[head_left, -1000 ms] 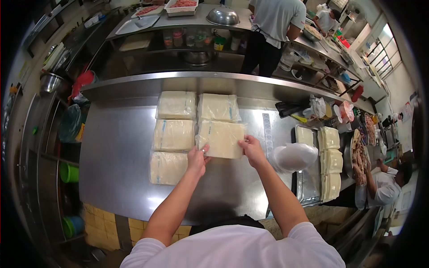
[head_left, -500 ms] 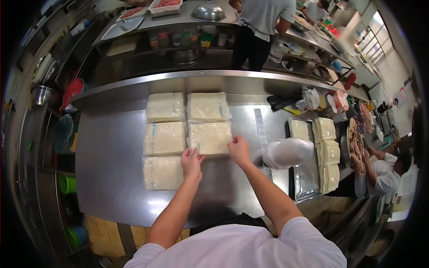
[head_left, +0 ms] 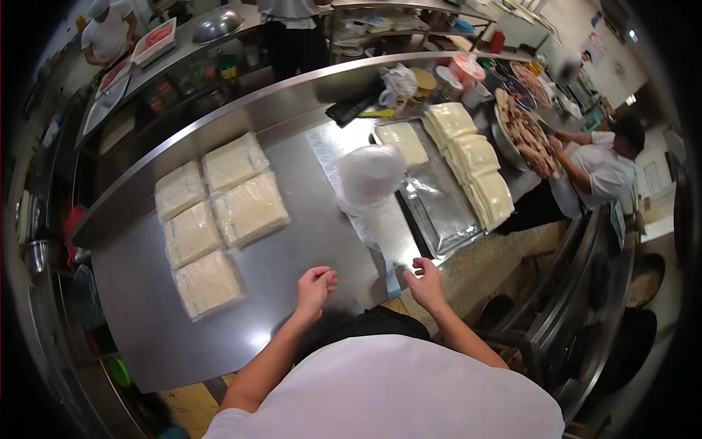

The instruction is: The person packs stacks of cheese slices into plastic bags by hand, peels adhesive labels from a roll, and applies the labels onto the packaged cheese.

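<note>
Over the front edge of the steel table [head_left: 307,227], my left hand [head_left: 315,291] hangs with loosely curled fingers, slightly apart and holding nothing. My right hand [head_left: 425,284] is open beside the long label strip [head_left: 387,274] at the table's edge, with no object in its grasp. Several flat, pale packs in clear plastic lie in two columns at the left, among them an upper one [head_left: 235,161] and a lower one [head_left: 208,284]. A bundle of clear plastic bags [head_left: 371,173] rests on the strip.
A metal tray [head_left: 441,208] stands at the right with one pale stack [head_left: 402,143] inside; more stacks [head_left: 475,157] line its right side. Farther right, a person [head_left: 603,172] works at a large bowl of meat [head_left: 523,132]. Other people stand behind the raised steel edge [head_left: 219,117].
The view has turned rightward. Both hands have left the pack at the lower right of the group, which now lies flat, and have come back toward my body at the table's front edge.
</note>
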`<action>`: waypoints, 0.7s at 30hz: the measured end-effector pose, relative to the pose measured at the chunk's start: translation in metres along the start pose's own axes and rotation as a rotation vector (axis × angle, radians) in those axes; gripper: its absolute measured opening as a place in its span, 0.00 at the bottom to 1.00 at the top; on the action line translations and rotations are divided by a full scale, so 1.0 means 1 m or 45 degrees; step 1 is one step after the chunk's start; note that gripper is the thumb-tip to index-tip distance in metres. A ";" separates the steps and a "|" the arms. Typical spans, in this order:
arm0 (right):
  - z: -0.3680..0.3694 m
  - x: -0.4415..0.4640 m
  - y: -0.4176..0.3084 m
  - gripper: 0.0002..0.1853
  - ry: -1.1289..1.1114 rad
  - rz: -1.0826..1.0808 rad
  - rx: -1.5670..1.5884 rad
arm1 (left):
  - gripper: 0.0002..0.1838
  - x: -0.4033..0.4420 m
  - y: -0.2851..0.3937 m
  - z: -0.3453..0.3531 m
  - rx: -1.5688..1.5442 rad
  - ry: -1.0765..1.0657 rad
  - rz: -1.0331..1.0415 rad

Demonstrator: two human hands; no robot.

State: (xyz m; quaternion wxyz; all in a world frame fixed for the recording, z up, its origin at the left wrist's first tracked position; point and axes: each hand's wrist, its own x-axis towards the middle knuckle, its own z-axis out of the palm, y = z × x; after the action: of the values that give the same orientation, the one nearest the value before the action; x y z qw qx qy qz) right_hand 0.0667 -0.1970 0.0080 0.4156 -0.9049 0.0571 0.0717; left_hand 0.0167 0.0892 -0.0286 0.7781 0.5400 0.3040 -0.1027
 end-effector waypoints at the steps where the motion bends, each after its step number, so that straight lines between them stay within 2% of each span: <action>1: -0.001 -0.001 0.013 0.26 -0.069 0.041 0.052 | 0.13 -0.001 -0.008 0.015 0.032 -0.074 0.020; 3: -0.009 -0.009 0.013 0.30 -0.206 0.138 0.074 | 0.15 -0.001 -0.017 0.047 0.161 -0.179 -0.084; 4: -0.005 -0.011 0.022 0.30 -0.210 0.102 0.034 | 0.16 0.003 -0.022 0.060 0.227 -0.230 -0.131; 5: 0.002 -0.015 0.036 0.30 -0.214 0.067 -0.003 | 0.20 0.014 -0.036 0.069 0.418 -0.336 -0.107; 9: -0.012 -0.032 0.037 0.28 -0.255 -0.037 -0.124 | 0.22 0.020 -0.068 0.118 0.812 -0.336 0.101; 10: -0.011 -0.034 0.046 0.26 -0.181 -0.127 -0.169 | 0.21 0.022 -0.069 0.128 0.789 -0.330 0.043; 12: -0.017 -0.036 0.058 0.28 -0.240 -0.153 -0.139 | 0.21 0.025 -0.068 0.143 0.739 -0.307 -0.083; 13: -0.020 -0.037 0.059 0.28 -0.231 -0.198 -0.146 | 0.15 0.024 -0.066 0.146 0.691 -0.284 -0.078; 17: -0.037 -0.034 0.044 0.30 -0.196 -0.335 -0.204 | 0.05 0.007 -0.048 0.163 0.236 -0.256 -0.278; 18: -0.040 -0.033 0.038 0.32 -0.183 -0.353 -0.223 | 0.06 0.006 -0.046 0.164 0.173 -0.257 -0.284; 21: -0.027 -0.017 0.055 0.26 -0.146 -0.446 -0.208 | 0.09 -0.001 -0.037 0.171 0.013 -0.236 -0.252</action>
State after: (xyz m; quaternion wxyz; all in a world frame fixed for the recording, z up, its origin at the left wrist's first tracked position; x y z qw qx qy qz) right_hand 0.0435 -0.2523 -0.0122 0.3495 -0.9262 -0.1309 0.0542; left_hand 0.0593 -0.0802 -0.0172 0.7862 0.4996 0.2820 -0.2300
